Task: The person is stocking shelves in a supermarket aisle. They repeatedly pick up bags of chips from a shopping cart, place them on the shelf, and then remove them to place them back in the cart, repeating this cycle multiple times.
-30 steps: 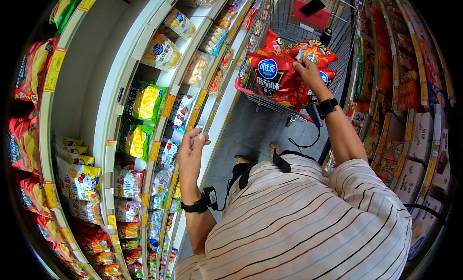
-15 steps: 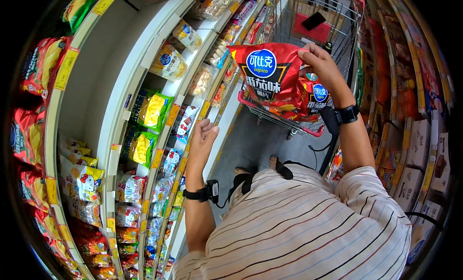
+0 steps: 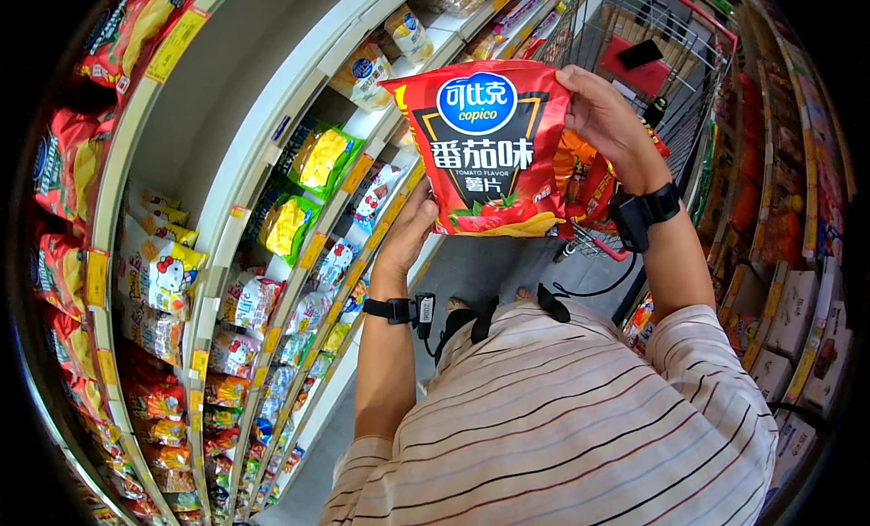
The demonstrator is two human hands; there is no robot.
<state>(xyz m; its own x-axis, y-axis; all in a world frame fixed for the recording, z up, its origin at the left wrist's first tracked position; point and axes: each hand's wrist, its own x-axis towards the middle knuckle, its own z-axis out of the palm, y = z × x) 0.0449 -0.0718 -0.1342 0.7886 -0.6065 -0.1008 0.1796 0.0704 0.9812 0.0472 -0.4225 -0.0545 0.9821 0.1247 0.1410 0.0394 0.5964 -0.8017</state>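
Note:
A puffed red bag of potato chips (image 3: 494, 164), with a blue oval on its front, is upright before me. My right hand (image 3: 603, 118) grips its upper right edge, thumb in front. At the lower left edge of the bag, my left hand (image 3: 406, 229) is closed against it, some fingers hidden behind the bag. Beyond the bag stands a wire shopping cart (image 3: 698, 118), with more red and orange snack bags (image 3: 584, 177) in its near end, partly covered by the bag and my right hand.
On my left, shelves carry green chip bags (image 3: 322, 159), white cartoon-print bags (image 3: 168, 272) and red chip bags (image 3: 68, 164). A black phone (image 3: 642, 55) lies on a red surface at the cart's far end. White boxes (image 3: 784, 313) line the right-hand shelves.
The bag has come nearer and leftward, away from the cart, in my right hand. My left hand has risen to meet its lower left edge. The view has shifted slightly.

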